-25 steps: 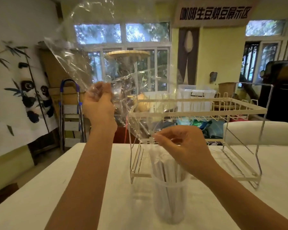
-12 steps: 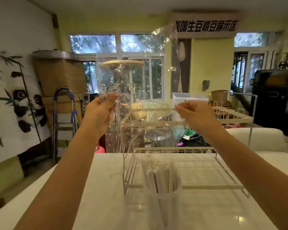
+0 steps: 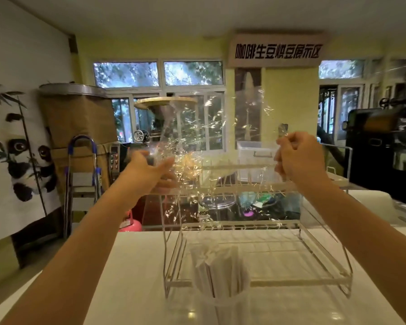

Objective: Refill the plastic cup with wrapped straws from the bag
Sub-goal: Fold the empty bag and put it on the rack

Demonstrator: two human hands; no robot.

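Head view shows us holding the clear bag (image 3: 211, 146) stretched in the air between both hands: our left hand (image 3: 150, 171) pinches one crinkled edge, our right hand (image 3: 298, 158) is fisted on the other. Below, the plastic cup (image 3: 220, 292) stands on the white table (image 3: 127, 277), wrapped straws (image 3: 217, 266) upright inside, before a wire rack (image 3: 302, 261)

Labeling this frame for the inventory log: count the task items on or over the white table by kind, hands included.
Hands: 2, left hand and right hand
Clear plastic bag: 1, held up between both hands
Plastic cup: 1, holding wrapped straws, too bunched to count
Wire rack: 1
Total: 5, straws excluded
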